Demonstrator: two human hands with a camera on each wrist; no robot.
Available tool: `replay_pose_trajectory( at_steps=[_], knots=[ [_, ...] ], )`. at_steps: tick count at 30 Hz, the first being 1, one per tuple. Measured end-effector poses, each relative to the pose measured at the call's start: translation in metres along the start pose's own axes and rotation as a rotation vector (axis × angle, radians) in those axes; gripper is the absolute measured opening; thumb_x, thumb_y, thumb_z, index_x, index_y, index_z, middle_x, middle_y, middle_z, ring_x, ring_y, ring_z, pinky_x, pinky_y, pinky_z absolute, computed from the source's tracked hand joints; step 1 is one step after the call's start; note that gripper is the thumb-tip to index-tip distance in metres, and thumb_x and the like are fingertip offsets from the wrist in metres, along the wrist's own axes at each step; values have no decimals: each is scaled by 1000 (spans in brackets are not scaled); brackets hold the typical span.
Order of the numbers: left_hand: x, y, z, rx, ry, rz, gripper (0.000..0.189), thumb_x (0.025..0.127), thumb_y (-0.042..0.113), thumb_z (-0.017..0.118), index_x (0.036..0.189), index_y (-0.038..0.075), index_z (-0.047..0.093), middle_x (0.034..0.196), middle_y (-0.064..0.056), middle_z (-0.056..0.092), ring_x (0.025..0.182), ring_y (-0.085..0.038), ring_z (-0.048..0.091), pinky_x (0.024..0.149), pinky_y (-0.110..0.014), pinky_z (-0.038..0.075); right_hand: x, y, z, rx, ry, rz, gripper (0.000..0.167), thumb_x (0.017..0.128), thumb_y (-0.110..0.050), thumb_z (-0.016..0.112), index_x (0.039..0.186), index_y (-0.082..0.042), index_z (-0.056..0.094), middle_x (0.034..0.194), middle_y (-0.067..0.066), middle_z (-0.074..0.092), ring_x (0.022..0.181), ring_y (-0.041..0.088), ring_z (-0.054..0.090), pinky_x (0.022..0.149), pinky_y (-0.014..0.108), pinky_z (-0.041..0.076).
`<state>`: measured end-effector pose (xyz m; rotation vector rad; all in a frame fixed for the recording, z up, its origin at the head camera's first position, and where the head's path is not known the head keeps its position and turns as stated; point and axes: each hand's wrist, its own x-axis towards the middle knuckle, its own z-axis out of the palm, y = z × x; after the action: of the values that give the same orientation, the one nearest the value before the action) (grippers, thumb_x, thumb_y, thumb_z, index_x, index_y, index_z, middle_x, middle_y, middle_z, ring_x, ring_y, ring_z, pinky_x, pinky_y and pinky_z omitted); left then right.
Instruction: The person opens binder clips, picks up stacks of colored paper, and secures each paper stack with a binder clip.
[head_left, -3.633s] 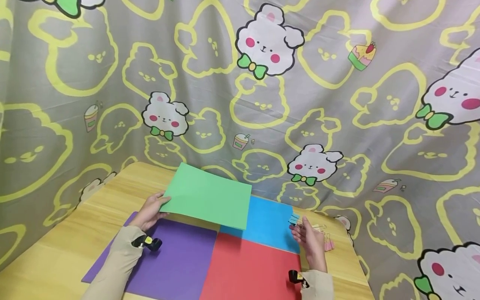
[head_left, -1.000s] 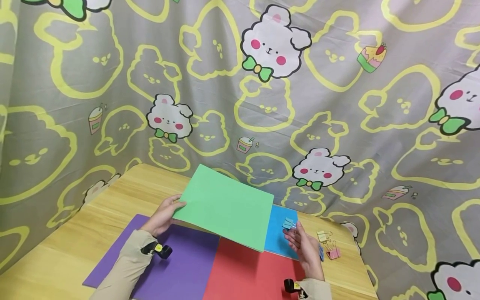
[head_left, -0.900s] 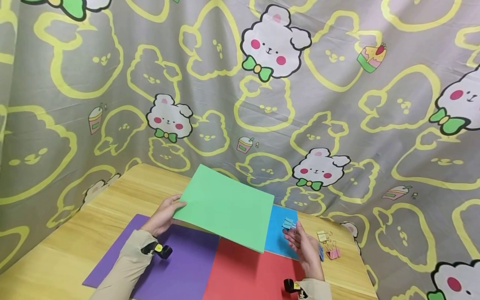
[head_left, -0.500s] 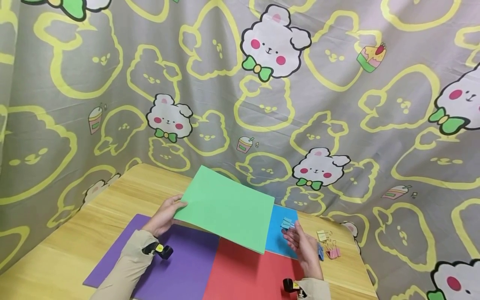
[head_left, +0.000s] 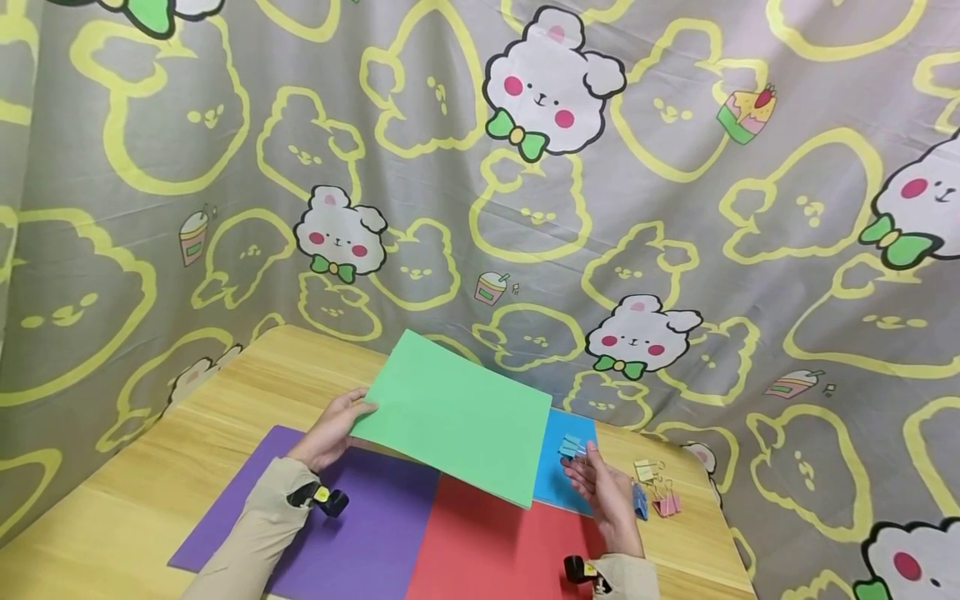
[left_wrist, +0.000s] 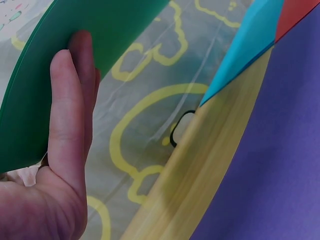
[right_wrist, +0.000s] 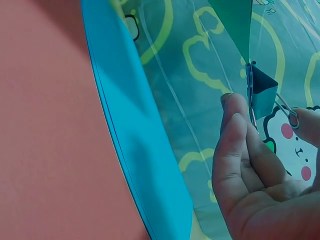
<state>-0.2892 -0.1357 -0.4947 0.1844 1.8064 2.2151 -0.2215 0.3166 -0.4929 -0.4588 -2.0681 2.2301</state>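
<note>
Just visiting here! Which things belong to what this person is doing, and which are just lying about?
Seemingly part of the job:
green sheet, held in the left hand
teal binder clip, held in the right hand near that sheet's edge

Lying on the table, perhaps for later:
purple sheet
red sheet
blue sheet
yellow clip
dark blue clip
pink clip

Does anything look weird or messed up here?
Nothing looks broken or spilled. The green sheet tilts, but that's because the left hand holds it up. Nothing else stands out as odd.
</note>
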Motion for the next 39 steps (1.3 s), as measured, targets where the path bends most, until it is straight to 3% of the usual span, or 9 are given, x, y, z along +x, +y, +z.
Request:
replay_pose_trajectory(
  at_steps=[12, 21, 28, 39],
  knots=[
    [0, 0, 2, -6, 0, -2, 53, 110, 15, 46, 153, -9, 26, 100, 7, 70, 84, -7, 73, 77, -30, 65, -1, -2, 1, 47, -8, 6, 50, 103, -48, 61, 108, 1, 73, 84, -3, 81, 79, 9, 78, 77, 22, 63],
    [0, 2, 3, -8, -13, 1, 56, 110, 17, 47, 155, -8, 25, 105, 6, 70, 87, -7, 73, 79, -29, 64, 0, -3, 3, 43, -21, -3, 64, 103, -48, 60, 126, 12, 64, 88, -1, 81, 84, 12, 79, 82, 26, 64],
    [1, 1, 3, -14, -11, -1, 56, 110, 16, 46, 156, -8, 24, 104, 5, 69, 86, -7, 73, 78, -28, 64, -2, -6, 5, 112, -24, 20, 38, 104, -43, 62, 100, -7, 76, 85, -2, 79, 81, 9, 77, 80, 23, 64],
    [0, 1, 4, -1, -17, -5, 56, 110, 17, 46, 156, -7, 25, 102, 6, 70, 84, -7, 73, 75, -29, 64, -2, -6, 8, 188, -60, 40, 25, 104, -33, 64, 91, -14, 73, 88, -1, 76, 81, 9, 71, 81, 23, 61]
  ],
)
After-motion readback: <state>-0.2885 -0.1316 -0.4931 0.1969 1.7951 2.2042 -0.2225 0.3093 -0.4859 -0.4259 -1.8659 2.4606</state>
